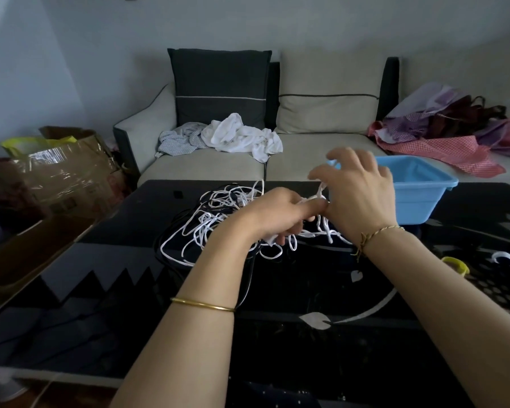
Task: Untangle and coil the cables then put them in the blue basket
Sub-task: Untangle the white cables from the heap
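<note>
— So, through the head camera, where did the cables (206, 228) lie?

— Heaped in a loose tangle on the glossy black surface (124, 260), toward its far middle. Most of it was flat white cord, with black cable threaded through and looping out on the near side.

— And the hands?

— Both were at the right edge of the heap. The left hand (277, 214) had its fingers (295, 228) curled round a bunch of white strands, gripping them. The right hand (362, 198) sat just beside it, the two touching near the thumbs. One white strand ran up from the left hand to the right thumb and forefinger, which looked to pinch it. The remaining right fingers were spread and half bent.

— The blue basket (421, 195)?

— It stood at the far right of the surface, behind the right hand and partly hidden by it.

— Anything else?

— A gold bangle (203, 305) circled the left forearm, and a thin gold chain (380, 232) the right wrist. A yellow ring (458, 265) and a white curved clip (505, 256) lay on the surface at the right. Beyond it stood a pale sofa (321, 154) with a dark cushion (218, 83). Crumpled white clothes (242, 136) lay on its seat and coloured bags (442, 134) were piled at its right end. A taped cardboard box (65, 175) sat on the floor at the left.
</note>
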### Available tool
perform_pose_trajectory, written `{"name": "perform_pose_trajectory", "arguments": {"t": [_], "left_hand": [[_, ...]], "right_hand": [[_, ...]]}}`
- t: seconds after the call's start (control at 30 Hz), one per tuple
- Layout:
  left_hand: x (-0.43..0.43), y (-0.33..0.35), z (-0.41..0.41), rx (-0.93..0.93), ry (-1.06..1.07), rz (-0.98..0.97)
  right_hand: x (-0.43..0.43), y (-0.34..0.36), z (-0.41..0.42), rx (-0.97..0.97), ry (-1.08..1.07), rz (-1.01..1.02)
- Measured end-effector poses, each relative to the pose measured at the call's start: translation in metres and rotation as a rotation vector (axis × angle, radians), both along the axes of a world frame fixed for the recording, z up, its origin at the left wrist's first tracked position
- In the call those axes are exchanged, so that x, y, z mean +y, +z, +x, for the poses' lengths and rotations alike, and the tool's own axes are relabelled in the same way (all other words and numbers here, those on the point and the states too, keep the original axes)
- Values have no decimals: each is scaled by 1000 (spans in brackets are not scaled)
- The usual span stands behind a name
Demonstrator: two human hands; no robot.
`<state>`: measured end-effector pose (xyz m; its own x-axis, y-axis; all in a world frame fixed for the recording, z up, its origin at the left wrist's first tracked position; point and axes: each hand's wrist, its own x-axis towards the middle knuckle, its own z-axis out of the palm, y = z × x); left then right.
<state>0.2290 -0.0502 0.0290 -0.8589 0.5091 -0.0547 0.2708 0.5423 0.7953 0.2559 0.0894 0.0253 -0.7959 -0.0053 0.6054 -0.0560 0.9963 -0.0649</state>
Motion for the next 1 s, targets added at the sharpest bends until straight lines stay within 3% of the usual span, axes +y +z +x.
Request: {"name": "perform_pose_trajectory", "arguments": {"t": [0.33,0.6,0.77,0.93,1.0], "left_hand": [[-7,-6,-6,-50,64,-17],[-11,-9,-11,84,173,-74],[-16,-11,-17,222,345,-61],[-25,-17,-28,305,555,20],[-27,-13,-27,361,634,56]], "right_hand": [[-4,-12,-11,-176,315,-574],[9,-11,-18,-343,289,-776],[18,-13,-15,-351,284,-1052],[37,-31,-23,-366,255,-1566],[43,-44,-29,-368,143,-1573]]}}
